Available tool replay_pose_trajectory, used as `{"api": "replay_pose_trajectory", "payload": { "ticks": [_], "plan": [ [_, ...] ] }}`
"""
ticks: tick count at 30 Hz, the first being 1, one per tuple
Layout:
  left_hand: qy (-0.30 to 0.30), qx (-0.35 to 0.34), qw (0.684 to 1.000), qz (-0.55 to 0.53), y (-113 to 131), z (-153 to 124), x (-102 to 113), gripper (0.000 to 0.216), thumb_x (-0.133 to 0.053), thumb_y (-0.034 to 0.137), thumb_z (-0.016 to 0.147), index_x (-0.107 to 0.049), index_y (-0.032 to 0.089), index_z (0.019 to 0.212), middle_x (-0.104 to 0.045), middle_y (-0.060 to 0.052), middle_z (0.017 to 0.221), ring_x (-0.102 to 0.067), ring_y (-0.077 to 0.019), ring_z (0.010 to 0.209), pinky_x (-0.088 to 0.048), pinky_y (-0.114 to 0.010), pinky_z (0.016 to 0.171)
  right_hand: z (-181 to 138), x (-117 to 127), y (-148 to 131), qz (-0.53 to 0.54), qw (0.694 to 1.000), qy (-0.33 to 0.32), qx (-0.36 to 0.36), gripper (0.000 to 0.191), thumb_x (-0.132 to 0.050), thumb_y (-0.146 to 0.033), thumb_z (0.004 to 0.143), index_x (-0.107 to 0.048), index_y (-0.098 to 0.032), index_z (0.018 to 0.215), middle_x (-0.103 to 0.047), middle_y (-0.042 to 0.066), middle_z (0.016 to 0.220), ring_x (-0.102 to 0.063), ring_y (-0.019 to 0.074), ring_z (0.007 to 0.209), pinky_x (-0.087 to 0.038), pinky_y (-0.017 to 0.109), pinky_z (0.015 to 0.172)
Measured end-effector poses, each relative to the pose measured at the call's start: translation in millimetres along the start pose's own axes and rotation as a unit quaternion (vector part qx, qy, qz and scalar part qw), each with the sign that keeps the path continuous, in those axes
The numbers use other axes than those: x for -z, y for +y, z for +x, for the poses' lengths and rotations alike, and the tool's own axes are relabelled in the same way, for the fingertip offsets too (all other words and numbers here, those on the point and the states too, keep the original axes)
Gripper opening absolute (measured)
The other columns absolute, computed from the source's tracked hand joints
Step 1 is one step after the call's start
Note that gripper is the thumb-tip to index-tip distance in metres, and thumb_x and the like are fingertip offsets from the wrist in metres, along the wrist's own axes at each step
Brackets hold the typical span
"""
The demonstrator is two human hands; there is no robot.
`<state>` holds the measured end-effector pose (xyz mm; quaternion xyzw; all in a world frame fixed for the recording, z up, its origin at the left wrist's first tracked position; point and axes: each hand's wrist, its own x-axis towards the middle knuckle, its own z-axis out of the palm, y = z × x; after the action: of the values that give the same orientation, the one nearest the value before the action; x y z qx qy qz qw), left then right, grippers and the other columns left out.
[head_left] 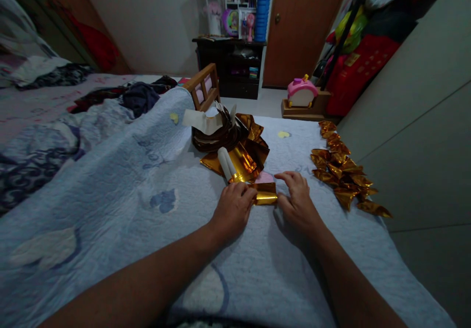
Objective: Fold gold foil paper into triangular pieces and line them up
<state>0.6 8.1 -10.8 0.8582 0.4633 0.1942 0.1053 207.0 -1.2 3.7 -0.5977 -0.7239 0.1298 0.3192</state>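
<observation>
A piece of shiny gold foil paper (265, 194), folded or rolled into a short strip, lies on the bedspread between my hands. My left hand (234, 207) is closed over its left end, fingers bent on top. At the right end is my right hand (297, 201), thumb and index finger apart, the thumb close to or touching the paper's edge. Just beyond my left fingers rests a pale roll-like piece (225, 163) on loose gold sheets (247, 159). Behind it stands a round stack of brown-edged paper (209, 140) with white strips sticking up.
Several folded gold foil pieces (340, 168) lie in a group along the bed's right side. The bedspread (176, 259) is rumpled on the left, near heaped clothes (138, 97). A wooden rail (200, 90) stands at the far edge. To the right is a pale cabinet (415, 122).
</observation>
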Motion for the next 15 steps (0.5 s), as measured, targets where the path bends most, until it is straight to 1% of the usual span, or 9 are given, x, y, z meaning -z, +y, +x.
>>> {"api": "replay_pose_trajectory", "payload": {
  "ticks": [3,5,7,8,9,12,13,15],
  "plan": [
    [0.001,-0.015,1.000,0.011,2,0,2,0.015,-0.056,0.015,0.098,-0.066,0.020,0.109,-0.064,-0.007,0.104,-0.056,-0.0239,0.097,-0.047,-0.039,0.086,1,3,-10,0.025,0.998,0.052,0.016,0.039,-0.047,-0.010,0.078,-0.062,-0.022,0.112,-0.056,0.010,0.112,-0.051,0.0294,0.111,-0.040,0.048,0.100],
    [0.013,-0.030,0.999,0.021,2,1,1,0.012,-0.057,0.017,0.098,-0.067,0.020,0.104,-0.065,-0.006,0.102,-0.057,-0.0230,0.095,-0.047,-0.039,0.085,1,1,-13,0.033,0.997,0.059,0.034,0.028,-0.048,-0.011,0.080,-0.063,-0.021,0.102,-0.056,0.009,0.103,-0.052,0.0278,0.104,-0.041,0.045,0.096],
    [0.029,-0.059,0.997,0.034,1,2,0,0.009,-0.058,0.019,0.099,-0.067,0.019,0.098,-0.066,-0.006,0.099,-0.058,-0.0225,0.093,-0.048,-0.039,0.086,0,-3,-14,0.034,0.998,0.017,0.053,0.016,-0.051,-0.014,0.084,-0.062,-0.020,0.093,-0.057,0.008,0.094,-0.053,0.0261,0.096,-0.042,0.042,0.090],
    [0.036,-0.081,0.995,0.043,0,2,-1,0.009,-0.059,0.021,0.099,-0.068,0.019,0.097,-0.067,-0.006,0.097,-0.058,-0.0226,0.094,-0.047,-0.039,0.086,-1,-7,-14,0.026,0.998,-0.018,0.057,0.011,-0.052,-0.015,0.086,-0.061,-0.020,0.089,-0.057,0.007,0.091,-0.052,0.0254,0.093,-0.042,0.040,0.086],
    [0.041,-0.107,0.992,0.052,-1,2,-2,0.009,-0.060,0.022,0.099,-0.068,0.020,0.098,-0.067,-0.005,0.096,-0.059,-0.0228,0.094,-0.047,-0.039,0.087,-1,-11,-14,0.009,0.997,-0.050,0.053,0.008,-0.054,-0.017,0.088,-0.061,-0.020,0.089,-0.059,0.008,0.092,-0.052,0.0255,0.093,-0.042,0.039,0.085],
    [0.039,-0.176,0.981,0.077,-3,2,-2,0.011,-0.060,0.023,0.099,-0.069,0.019,0.104,-0.069,-0.005,0.094,-0.061,-0.0230,0.094,-0.047,-0.039,0.087,-2,-21,-11,-0.060,0.993,-0.092,0.029,0.013,-0.054,-0.015,0.089,-0.063,-0.019,0.096,-0.061,0.009,0.098,-0.051,0.0262,0.095,-0.039,0.039,0.083],
    [0.033,-0.188,0.978,0.086,-2,1,-1,0.011,-0.059,0.023,0.100,-0.069,0.018,0.105,-0.070,-0.005,0.092,-0.061,-0.0228,0.092,-0.046,-0.039,0.085,-2,-23,-11,-0.072,0.992,-0.100,0.025,0.012,-0.054,-0.015,0.091,-0.064,-0.019,0.097,-0.061,0.009,0.100,-0.051,0.0264,0.095,-0.039,0.039,0.083],
    [0.020,-0.190,0.976,0.105,0,-2,1,0.012,-0.058,0.021,0.100,-0.068,0.017,0.103,-0.070,-0.005,0.090,-0.062,-0.0226,0.088,-0.047,-0.039,0.082,-2,-25,-10,-0.086,0.990,-0.109,0.020,0.013,-0.054,-0.016,0.092,-0.064,-0.020,0.098,-0.061,0.009,0.101,-0.050,0.0266,0.096,-0.038,0.039,0.083]
  ]
}}
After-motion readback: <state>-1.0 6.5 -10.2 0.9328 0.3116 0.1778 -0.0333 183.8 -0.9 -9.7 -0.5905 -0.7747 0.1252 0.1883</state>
